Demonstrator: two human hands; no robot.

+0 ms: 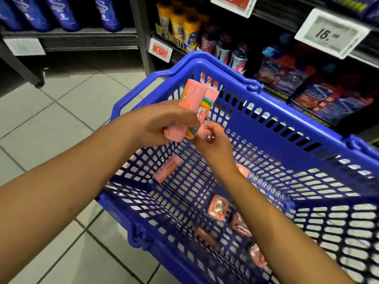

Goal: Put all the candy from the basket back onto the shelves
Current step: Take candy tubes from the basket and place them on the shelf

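A blue plastic basket (pixel 287 128) stands on the tiled floor in front of the shelves. Above its left rim my left hand (pixel 162 124) grips a bunch of pink candy tubes (pixel 192 97), their tops pointing up and away. My right hand (pixel 213 140) touches the lower end of that bunch and pinches a pink tube there. On the basket's bottom lie a pink candy tube (pixel 168 168), another pink tube (pixel 243 170) partly hidden by my right wrist, and several small pink wrapped candy packs (pixel 218 208).
Dark shelves (pixel 307 23) hold goods behind the basket: yellow bottles (pixel 184 21), dark cans and red-blue packs (pixel 320 93). Price tags hang on the shelf edges (pixel 330 33). Blue bottles (pixel 63 13) fill the left shelf. Grey tiled floor (pixel 61 111) lies at left.
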